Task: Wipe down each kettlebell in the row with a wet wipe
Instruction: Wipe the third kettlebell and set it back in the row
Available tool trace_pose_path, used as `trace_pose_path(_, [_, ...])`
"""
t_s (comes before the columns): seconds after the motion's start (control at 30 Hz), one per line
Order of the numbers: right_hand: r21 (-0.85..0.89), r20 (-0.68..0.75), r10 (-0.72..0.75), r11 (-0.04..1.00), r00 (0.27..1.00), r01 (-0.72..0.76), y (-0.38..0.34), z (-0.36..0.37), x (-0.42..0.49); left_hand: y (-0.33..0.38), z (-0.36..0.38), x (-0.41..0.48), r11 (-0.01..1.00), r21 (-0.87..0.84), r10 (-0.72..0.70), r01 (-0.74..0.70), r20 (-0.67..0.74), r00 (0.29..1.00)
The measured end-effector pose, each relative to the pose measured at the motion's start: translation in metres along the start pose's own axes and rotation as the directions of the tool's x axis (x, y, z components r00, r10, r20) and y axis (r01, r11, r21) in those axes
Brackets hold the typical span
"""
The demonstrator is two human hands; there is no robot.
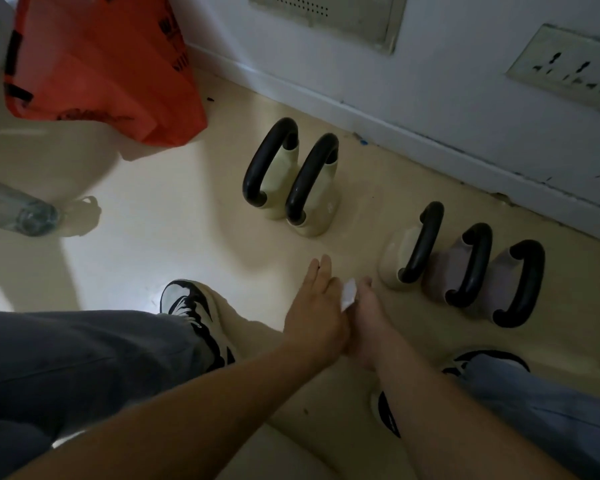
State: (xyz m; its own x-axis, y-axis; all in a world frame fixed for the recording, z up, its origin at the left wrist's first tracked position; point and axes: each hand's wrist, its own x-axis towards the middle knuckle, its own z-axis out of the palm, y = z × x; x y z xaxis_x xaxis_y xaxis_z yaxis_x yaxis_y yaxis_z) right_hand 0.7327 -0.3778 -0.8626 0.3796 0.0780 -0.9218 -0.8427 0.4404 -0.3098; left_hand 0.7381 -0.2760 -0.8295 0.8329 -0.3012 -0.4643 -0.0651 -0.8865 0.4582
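Wet wipe (348,295): only a small white corner shows between my left hand (314,317) and right hand (365,327); my right grip on it cannot be judged.
Farthest cream kettlebell (280,174): body partly hidden behind its neighbour (315,206).
Two grey kettlebells (444,271) (499,289): bodies overlap; markings too dim to read.
Orange bag (101,64): cut by the top edge; print illegible.
Clear bottle (18,213): cut by the left edge.
Right shoe (465,363): mostly covered by my trouser leg (551,410).

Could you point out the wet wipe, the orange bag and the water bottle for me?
wet wipe (348,295): head view, white fold between both hands.
orange bag (101,64): head view, its front face.
water bottle (21,211): head view, clear body.
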Motion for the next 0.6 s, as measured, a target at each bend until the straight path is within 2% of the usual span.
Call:
trace_pose_path(0.07, [0.023, 0.033, 0.085, 0.996, 0.996, -0.086, 0.001, 0.001, 0.004, -0.007, -0.014, 0.022, 0.995, 0.097, -0.003, -0.006, 0.087, 0.996])
trace_pose_path(0.13, [-0.001, -0.002, 0.114, 0.993, 0.993, -0.114, -0.001, 0.0, 0.005, -0.004, -0.028, 0.052, 0.993, 0.11, -0.072, 0.052, 0.191, 0.979])
trace_pose_path(0.2, [-0.024, 0.028, 0.129, 0.991, 0.991, -0.128, 0.001, -0.001, 0.003, 0.005, -0.034, 0.074, 0.978, 0.181, -0.151, 0.105, 0.266, 0.952])
trace_pose_path(0.33, [0.019, 0.063, 0.128, 0.991, 0.99, -0.129, 0.001, -0.003, 0.005, 0.021, -0.034, 0.082, 0.899, 0.437, -0.168, 0.011, 0.322, 0.932])
trace_pose_path(0.4, [0.034, 0.062, 0.136, 0.99, 0.989, -0.139, -0.001, -0.004, 0.003, 0.021, -0.03, 0.061, 0.785, 0.604, -0.09, -0.138, 0.332, 0.939])
trace_pose_path(0.47, [0.062, 0.063, 0.135, 0.988, 0.989, -0.139, -0.005, -0.002, -0.001, 0.011, -0.025, 0.034, 0.56, 0.749, 0.091, -0.354, 0.369, 0.925])
trace_pose_path(0.5, [0.092, 0.049, 0.133, 0.986, 0.99, -0.137, -0.007, -0.002, -0.001, 0.001, -0.021, 0.022, 0.455, 0.78, 0.182, -0.43, 0.392, 0.902])
trace_pose_path(0.6, [0.132, -0.003, 0.121, 0.984, 0.993, -0.119, -0.008, 0.001, -0.002, -0.018, -0.01, -0.019, 0.317, 0.782, 0.291, -0.537, 0.459, 0.84])
